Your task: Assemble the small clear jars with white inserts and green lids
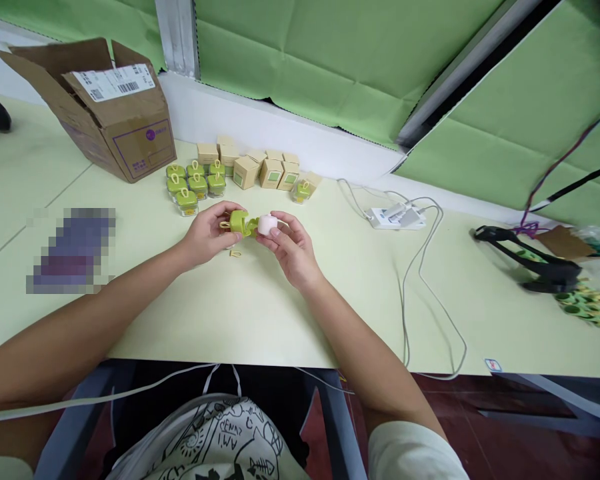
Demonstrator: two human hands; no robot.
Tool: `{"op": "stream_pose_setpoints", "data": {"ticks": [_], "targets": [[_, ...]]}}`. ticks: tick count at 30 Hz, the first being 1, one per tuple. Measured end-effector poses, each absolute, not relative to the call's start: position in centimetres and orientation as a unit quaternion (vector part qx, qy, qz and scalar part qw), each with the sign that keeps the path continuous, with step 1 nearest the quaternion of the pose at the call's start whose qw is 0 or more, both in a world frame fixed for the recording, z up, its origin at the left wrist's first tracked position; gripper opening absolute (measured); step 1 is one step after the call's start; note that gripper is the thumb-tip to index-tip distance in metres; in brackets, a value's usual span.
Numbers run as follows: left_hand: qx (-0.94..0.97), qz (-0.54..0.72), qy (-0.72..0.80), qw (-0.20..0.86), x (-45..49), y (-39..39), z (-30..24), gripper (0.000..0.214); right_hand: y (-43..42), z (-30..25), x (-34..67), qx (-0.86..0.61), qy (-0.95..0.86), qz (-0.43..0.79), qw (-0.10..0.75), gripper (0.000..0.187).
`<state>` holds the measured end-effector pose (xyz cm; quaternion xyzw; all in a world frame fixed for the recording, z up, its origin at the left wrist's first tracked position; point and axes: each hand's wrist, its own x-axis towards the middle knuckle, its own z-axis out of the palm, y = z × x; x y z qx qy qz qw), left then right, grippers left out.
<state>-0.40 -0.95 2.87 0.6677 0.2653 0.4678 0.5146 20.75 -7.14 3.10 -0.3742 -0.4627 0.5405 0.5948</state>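
My left hand (213, 231) is closed round a green soft-looking cover (239, 221) with a small yellow loop at its left end. An opened green flap of this cover reaches toward a small white rounded case (267, 225), which my right hand (293, 248) pinches between thumb and fingers. The two pieces meet or nearly touch; I cannot tell which. On the table just below my left hand lies a small yellow loop (235, 254). Beyond it stand several clear little boxes with green tops and yellow loops (197, 183), and another such box (301, 191) sits to the right.
An open cardboard box (125, 127) stands at the back left. Small kraft boxes (246, 171) line the wall. A blurred-out object (73, 250) lies left. Rightward are a power strip (397, 218) with white cables, a black stand-like object (530, 260) and green pieces (587, 307).
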Motion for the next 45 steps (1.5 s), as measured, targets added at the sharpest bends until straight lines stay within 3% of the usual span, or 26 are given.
{"op": "stream_pose_setpoints", "data": {"ticks": [14,26,37,45], "targets": [[0.661,0.465,0.259,0.529,-0.5,-1.0,3.0,0.050,-7.2,3.2,20.8,-0.414,-0.422,0.524,0.613,0.064],[0.677,0.428,0.243,0.547,-0.4,-1.6,3.2,0.048,-7.5,3.0,20.3,-0.427,-0.497,0.470,0.592,0.072],[0.648,0.410,0.232,0.598,0.0,-2.0,3.2,0.051,-7.6,3.1,19.7,-0.419,-0.477,0.489,0.599,0.054],[0.642,0.408,0.230,0.607,-0.2,-2.0,3.3,0.052,-7.8,3.3,19.5,-0.420,-0.477,0.473,0.610,0.052]]}}
